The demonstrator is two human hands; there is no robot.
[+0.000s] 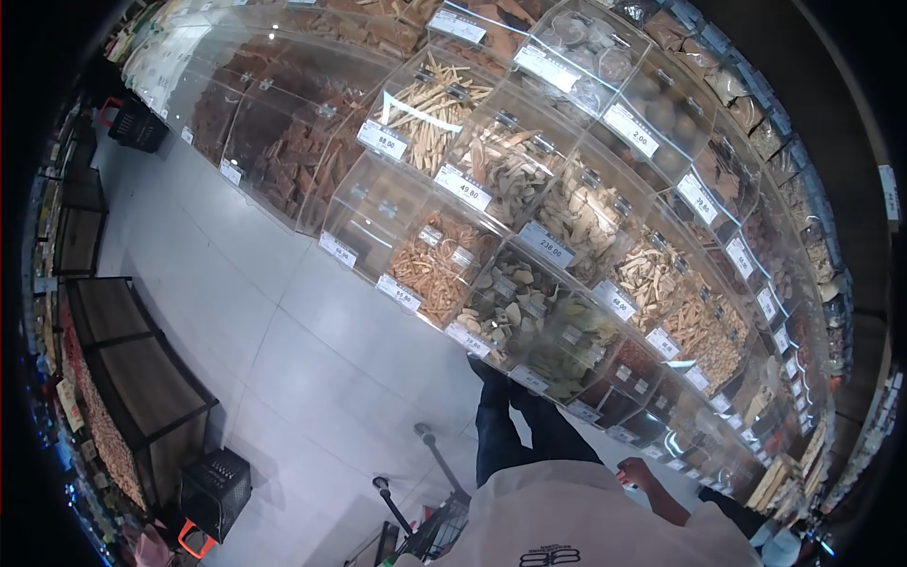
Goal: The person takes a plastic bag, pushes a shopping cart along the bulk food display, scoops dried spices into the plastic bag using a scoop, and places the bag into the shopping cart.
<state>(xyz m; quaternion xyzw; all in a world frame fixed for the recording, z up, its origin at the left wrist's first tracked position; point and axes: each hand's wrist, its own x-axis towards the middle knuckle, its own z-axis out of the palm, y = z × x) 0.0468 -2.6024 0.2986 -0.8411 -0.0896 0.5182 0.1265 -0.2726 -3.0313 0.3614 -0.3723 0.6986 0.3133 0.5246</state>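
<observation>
My right hand (637, 472) hangs beside my light shirt, near the lower bins. Its fingers are loosely curled in, and I make out nothing held in them. My left hand is out of view. In front of me rise clear lidded bins of dried goods with white price labels. The nearest hold dark and pale slices (507, 304), green leaves (573, 352) and orange-brown twisted pieces (437, 267). Higher up are pale sticks (430, 109) and whitish slices (586, 213).
A wheeled cart (442, 524) stands left of my body. Farther left, a black basket with an orange handle (217, 493) sits by a low display unit (142, 378). Another black basket (138, 124) is at the far upper left. Grey tiled floor (283, 350) lies between.
</observation>
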